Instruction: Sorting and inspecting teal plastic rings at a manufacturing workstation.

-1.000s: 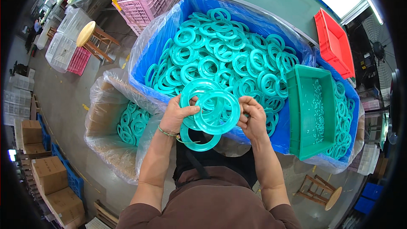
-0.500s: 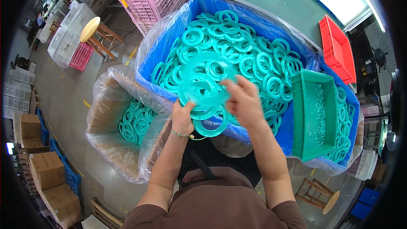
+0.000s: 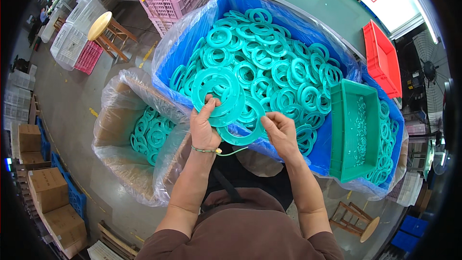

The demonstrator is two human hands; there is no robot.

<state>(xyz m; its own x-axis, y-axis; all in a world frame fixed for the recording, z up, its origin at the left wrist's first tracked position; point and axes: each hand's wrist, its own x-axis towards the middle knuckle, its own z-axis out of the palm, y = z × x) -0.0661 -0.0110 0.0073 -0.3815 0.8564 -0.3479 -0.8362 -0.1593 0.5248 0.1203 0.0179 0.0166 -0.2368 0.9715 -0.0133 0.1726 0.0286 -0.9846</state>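
Observation:
My left hand (image 3: 205, 127) is closed on several overlapping teal plastic rings (image 3: 216, 80), its thumb laid across the rims. One more teal ring (image 3: 255, 106) hangs lower, between my two hands. The fingers of my right hand (image 3: 282, 134) pinch its right edge; its left side runs under the stack in my left hand. Beyond both hands, a large blue bin (image 3: 168, 70) lined with clear plastic holds a heap of the same rings. A green tray (image 3: 340, 130) with small pale scraps in it rests across the bin's right part.
At left stands a plastic-lined carton (image 3: 108, 130) with rings inside. A red crate (image 3: 382, 58) sits beyond the green tray, by the green worktable (image 3: 298, 0). Pink crates (image 3: 180, 0) stand behind the bin. Wooden stools (image 3: 99, 25) and brown boxes (image 3: 65, 226) are on the floor.
The stack in my left hand has shifted slightly left. My right hand has come down from a blurred motion above the rings and now grips the edge of the lower ring.

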